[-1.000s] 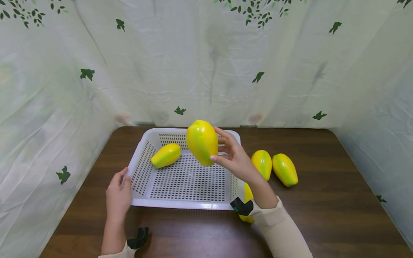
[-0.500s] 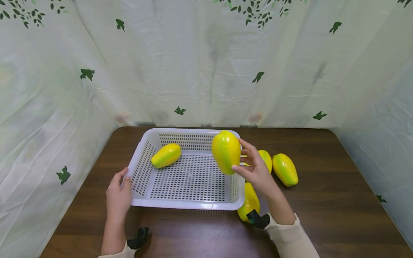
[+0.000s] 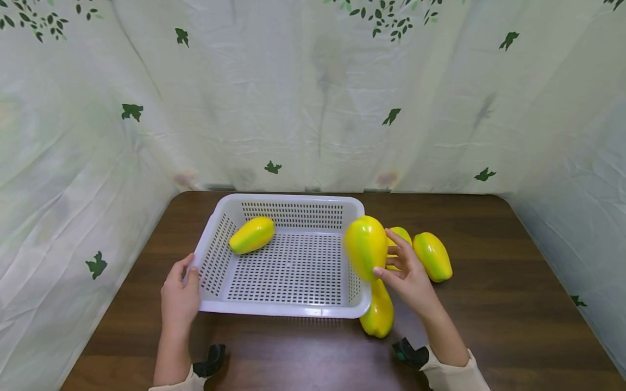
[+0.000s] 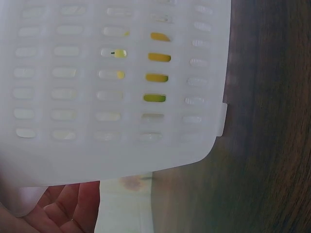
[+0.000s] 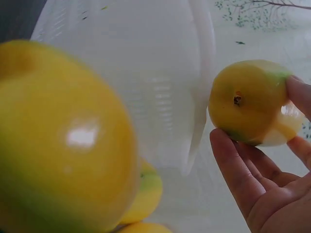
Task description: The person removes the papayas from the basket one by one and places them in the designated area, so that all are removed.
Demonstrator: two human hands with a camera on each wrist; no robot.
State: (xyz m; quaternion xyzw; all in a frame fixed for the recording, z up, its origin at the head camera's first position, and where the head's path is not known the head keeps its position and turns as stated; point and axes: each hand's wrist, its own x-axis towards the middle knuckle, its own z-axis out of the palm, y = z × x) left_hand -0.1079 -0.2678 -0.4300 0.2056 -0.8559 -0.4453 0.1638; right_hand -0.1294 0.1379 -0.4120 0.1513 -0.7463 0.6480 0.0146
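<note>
My right hand (image 3: pixel 409 279) holds a yellow-green papaya (image 3: pixel 364 247) between thumb and fingers, above the right rim of a white perforated plastic basket (image 3: pixel 293 311). In the right wrist view the held papaya (image 5: pixel 248 99) shows its stem end, with fingertips around its side. My left hand (image 3: pixel 180 290) grips the basket's left rim; in the left wrist view its curled fingers (image 4: pixel 73 206) show below the basket wall (image 4: pixel 131 160). Another papaya (image 3: pixel 251 235) lies inside the basket at the left, visible as yellow through the slots.
Against the basket's front right corner lies a papaya (image 3: pixel 378 315), which looms large in the right wrist view. Two more are to the right: one papaya (image 3: pixel 402 233) partly hidden behind my fingers, another papaya (image 3: pixel 432 257) beside it. Pale curtains (image 3: pixel 313 108) surround the brown wooden table (image 3: pixel 513 304).
My right hand has carried the papaya rightward and down, from over the basket's middle to its right rim. The front papaya is now uncovered. The left hand and basket stay put.
</note>
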